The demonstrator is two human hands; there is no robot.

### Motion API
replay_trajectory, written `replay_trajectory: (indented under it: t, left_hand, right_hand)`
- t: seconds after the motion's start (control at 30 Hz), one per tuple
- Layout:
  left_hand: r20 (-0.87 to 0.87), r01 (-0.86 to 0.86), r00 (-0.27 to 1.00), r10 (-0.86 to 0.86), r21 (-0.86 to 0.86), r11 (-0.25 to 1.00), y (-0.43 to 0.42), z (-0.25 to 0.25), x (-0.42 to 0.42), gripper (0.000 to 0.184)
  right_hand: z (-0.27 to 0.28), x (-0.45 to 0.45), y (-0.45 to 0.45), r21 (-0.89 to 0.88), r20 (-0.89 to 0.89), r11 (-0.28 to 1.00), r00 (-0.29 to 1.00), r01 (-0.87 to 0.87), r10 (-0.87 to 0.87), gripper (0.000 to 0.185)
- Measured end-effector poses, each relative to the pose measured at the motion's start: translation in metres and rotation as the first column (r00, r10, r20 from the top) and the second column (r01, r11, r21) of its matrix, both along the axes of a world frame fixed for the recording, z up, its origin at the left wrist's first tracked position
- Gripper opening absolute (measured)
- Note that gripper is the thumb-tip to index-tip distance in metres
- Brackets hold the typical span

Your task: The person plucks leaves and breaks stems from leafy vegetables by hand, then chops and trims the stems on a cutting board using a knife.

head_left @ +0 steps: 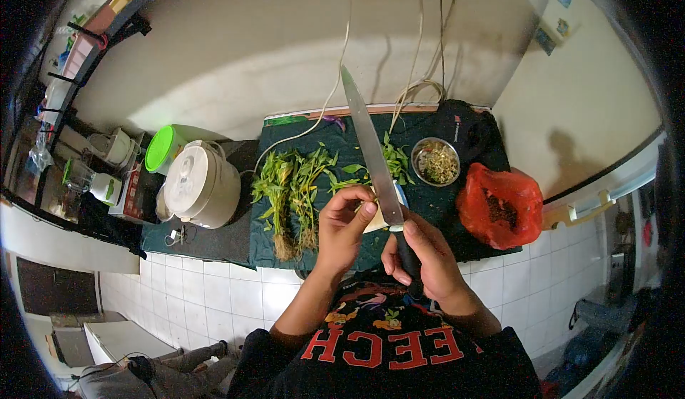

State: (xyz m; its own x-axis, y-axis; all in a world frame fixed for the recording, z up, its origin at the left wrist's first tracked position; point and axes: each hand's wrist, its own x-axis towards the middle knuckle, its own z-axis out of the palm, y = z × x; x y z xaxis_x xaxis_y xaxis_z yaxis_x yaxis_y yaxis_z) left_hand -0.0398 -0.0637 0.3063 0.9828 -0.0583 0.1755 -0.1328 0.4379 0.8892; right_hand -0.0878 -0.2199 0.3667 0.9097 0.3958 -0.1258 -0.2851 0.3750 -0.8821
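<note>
My right hand (427,256) is wrapped around the black handle of a long kitchen knife (372,142), its blade pointing up and away from me. Close to the base of the blade, my left hand (344,229) is closed in a pinch; what sits between its fingertips is too small to make out. Behind the hands, partly hidden, lies a white board or plate (376,220). Loose green leaves (394,162) show beyond the blade. Left of my hands, bundles of leafy greens (289,185) lie with their roots towards me.
A metal bowl (436,162) holds chopped pale pieces. Beside it are an open red plastic bag (499,206) and a black bag (471,131). A white rice cooker (203,185) and a green-lidded container (164,149) stand left. Cables hang down the wall. Another person (150,377) shows at lower left.
</note>
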Motion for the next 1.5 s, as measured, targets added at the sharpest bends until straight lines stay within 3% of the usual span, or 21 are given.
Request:
replay_trajectory:
  t: [0.43,0.77,0.83,0.87,0.93,1.07,1.17,1.5]
  left_hand:
    - [0.182,-0.196,0.967,0.179,0.075,0.978,-0.004,-0.008,-0.003,0.01]
    - [0.288,-0.188,0.945,0.156,0.087,0.978,-0.005,-0.013,-0.002,0.012]
    - [0.025,-0.124,0.992,0.126,-0.093,0.988,-0.006,-0.003,-0.006,0.021]
    - [0.026,-0.125,0.991,0.128,-0.093,0.988,-0.001,-0.001,-0.005,0.021]
    - [-0.197,0.223,0.944,-0.264,-0.209,0.952,0.013,0.002,-0.006,0.033]
    - [-0.246,0.209,0.931,-0.268,-0.241,0.948,0.015,0.0,-0.006,0.019]
    - [-0.233,0.19,0.937,-0.26,-0.283,0.94,0.016,0.0,-0.005,0.015]
    - [-0.151,0.238,0.952,-0.266,-0.179,0.955,0.025,0.005,-0.004,0.016]
  right_hand:
    - [0.0,-0.004,0.009,-0.001,0.002,1.0,1.0,-0.006,0.006,0.056]
    - [-0.006,-0.007,0.01,0.037,-0.031,0.999,0.999,0.022,-0.021,0.058]
    - [-0.008,-0.008,0.007,-0.026,0.114,0.999,0.993,0.042,-0.038,0.063]
    - [-0.009,-0.008,0.006,-0.027,0.115,0.999,0.993,0.04,-0.037,0.063]
    - [-0.012,-0.01,0.005,-0.087,0.176,0.994,0.983,0.069,-0.053,0.067]
    - [-0.02,-0.011,0.003,-0.098,0.185,0.995,0.983,0.026,-0.008,0.058]
    - [-0.018,-0.011,0.003,-0.094,0.151,0.995,0.989,0.024,-0.009,0.069]
    - [-0.016,-0.012,-0.002,-0.083,0.143,0.995,0.988,-0.052,0.063,0.074]
